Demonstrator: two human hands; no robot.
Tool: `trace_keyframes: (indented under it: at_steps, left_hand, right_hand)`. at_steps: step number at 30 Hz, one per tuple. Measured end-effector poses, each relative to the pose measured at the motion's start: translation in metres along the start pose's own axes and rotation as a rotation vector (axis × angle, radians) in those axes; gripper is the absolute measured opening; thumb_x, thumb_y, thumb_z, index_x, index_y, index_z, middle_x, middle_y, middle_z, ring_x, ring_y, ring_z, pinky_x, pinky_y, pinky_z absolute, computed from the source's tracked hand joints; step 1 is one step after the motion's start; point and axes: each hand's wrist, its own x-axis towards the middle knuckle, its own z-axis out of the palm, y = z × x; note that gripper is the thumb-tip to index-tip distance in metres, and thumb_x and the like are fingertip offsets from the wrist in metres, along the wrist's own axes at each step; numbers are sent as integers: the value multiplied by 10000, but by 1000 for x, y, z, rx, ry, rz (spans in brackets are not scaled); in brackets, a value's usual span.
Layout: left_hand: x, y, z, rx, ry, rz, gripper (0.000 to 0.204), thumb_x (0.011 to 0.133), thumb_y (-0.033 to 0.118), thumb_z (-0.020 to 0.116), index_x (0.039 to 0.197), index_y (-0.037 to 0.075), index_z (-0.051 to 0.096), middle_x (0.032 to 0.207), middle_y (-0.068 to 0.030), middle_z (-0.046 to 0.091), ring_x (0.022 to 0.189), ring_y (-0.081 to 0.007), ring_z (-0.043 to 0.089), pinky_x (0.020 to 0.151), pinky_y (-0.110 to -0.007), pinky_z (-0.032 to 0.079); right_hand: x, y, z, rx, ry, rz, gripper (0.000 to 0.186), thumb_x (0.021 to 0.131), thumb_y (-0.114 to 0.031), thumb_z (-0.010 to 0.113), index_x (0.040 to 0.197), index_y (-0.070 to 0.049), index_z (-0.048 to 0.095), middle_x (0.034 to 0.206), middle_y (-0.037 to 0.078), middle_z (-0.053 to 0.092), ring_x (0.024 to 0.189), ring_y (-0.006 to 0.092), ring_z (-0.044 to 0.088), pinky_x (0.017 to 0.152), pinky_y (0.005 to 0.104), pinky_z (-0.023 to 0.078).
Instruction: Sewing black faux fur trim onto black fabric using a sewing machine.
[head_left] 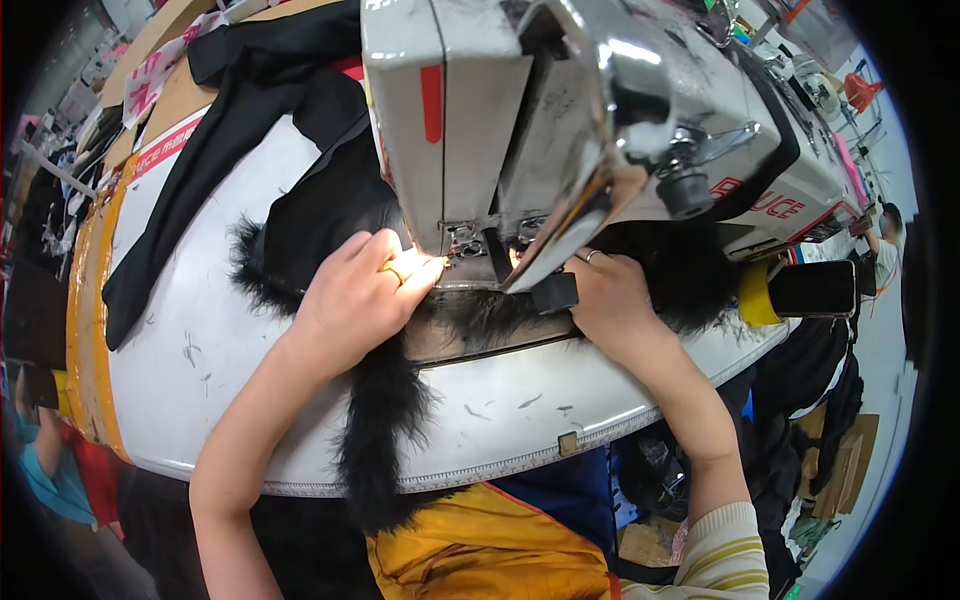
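Observation:
A white sewing machine (410, 120) stands over the table, its lamp lighting the needle area. Just left of the presser foot, my left hand (355, 295) is closed, thumb and fingers pinching the edge of a black garment (330, 215) with fluffy black trim (385, 430). That trim hangs from beneath my wrist over the table's front edge. On the right, my right hand (615, 300) curls over the fluffy trim beside the machine's metal guard. Its fingertips are partly hidden by the guard and the black fluff. More fluff lies in front of the needle area, between my hands.
A phone (815, 290) sits in a yellow holder at the right table edge. A measuring tape (520, 465) runs along the front rim of the white table (200, 380). Yellow-orange cloth (490, 545) covers my lap. Other people are at the far left and right.

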Motion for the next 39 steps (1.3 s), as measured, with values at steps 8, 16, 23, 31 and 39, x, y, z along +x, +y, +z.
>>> trace_keyframes:
  at_steps: [8,16,23,31,39]
  left_hand:
    - [-3,-4,6,-48,94,-8,288,731,113,629,1018,93,646,942,-15,601,818,-168,532,697,-279,451]
    - [-12,1,-11,-57,-47,56,319,725,115,597,1041,90,634,981,-2,581,900,-176,546,782,-310,476]
    - [-17,18,6,-32,13,-92,233,713,104,619,945,86,626,895,20,565,905,-145,577,726,-262,471]
    - [-8,-11,11,-46,158,-92,205,694,106,636,897,126,617,863,14,599,909,-139,597,666,-262,488]
    - [-6,11,-5,83,66,39,229,725,137,609,941,82,664,1009,-9,657,958,-153,593,687,-277,431]
  right_hand:
    - [16,-2,-5,9,-37,-28,385,756,-95,589,1131,-166,635,1193,-10,624,741,175,639,625,285,521]
    - [-7,-37,-39,-343,-277,-193,468,784,-154,554,1249,-117,591,1226,10,599,836,186,603,744,298,483]
    - [10,-65,-34,-337,-120,-164,467,798,-143,559,1236,18,549,1077,82,586,1010,205,564,877,322,446]
    - [24,-54,10,-225,-51,-46,543,795,-68,544,1333,-143,529,1157,-50,570,846,93,631,570,216,521]
    - [15,-32,-14,-87,-399,11,537,824,-76,545,1339,-231,545,1335,10,566,1073,144,626,805,274,539]
